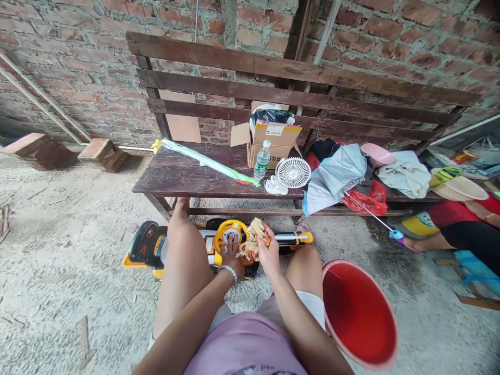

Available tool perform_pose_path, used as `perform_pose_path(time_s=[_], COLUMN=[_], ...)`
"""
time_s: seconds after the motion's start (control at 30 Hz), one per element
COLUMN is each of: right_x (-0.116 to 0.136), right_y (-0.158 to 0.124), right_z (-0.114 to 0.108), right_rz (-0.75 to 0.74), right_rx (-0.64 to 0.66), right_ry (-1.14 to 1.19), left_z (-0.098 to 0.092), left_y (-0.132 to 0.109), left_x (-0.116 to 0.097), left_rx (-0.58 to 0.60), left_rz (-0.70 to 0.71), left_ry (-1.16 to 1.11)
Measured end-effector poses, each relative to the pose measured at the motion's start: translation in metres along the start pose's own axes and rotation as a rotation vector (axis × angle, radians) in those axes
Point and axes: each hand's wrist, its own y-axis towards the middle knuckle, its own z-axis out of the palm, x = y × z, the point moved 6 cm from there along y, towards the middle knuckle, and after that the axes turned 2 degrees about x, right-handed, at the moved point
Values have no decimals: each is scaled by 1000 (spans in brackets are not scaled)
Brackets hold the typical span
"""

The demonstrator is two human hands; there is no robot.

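Fingers of my right hand (269,246) grip the crumpled rag (252,244) against the yellow tool (230,237) between my knees (braced low), while my left hand (232,256) clasps its dial.

A red bucket (359,312) stands near a wooden bench (175,177) (fan (292,173), water bottle (262,160), umbrella (336,177) on it)
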Motion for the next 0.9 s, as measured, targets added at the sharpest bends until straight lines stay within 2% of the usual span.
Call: perform_pose_path(time_s=[0.07,0.13,0.2,0.3,0.37,0.43,0.57,0.67,0.8,0.9], right_x=[5,-4,-31,-83,-108,-120,-129,-138,-149,-152], right_y=[6,14,19,12,4,-2,-8,-17,-28,-34], right_z=[10,21,34,45,46,41,29,26,31,42], right_rz=[-166,-227,-139,81,129,137,246,411,580,669], right_rx=[16,51,100,135,117,91,21,-32,-70,-21], right_ry=[-161,-314,-429,-473,-409,-341,-258,-56,193,341], left_z=[-3,-4,-5,-2,0,-1,-4,-7,-14,-18], left_y=[-3,-4,-4,-1,1,1,1,0,-4,-8], left_x=[1,2,2,2,2,1,1,1,0,-2], left_rx=[-13,-11,-8,38,66,55,46,88,95,82], left_rz=[17,28,20,7,10,20,13,-2,-13,-8], left_ry=[-16,-9,-7,-5,-2,-12,-15,13,-15,-53])
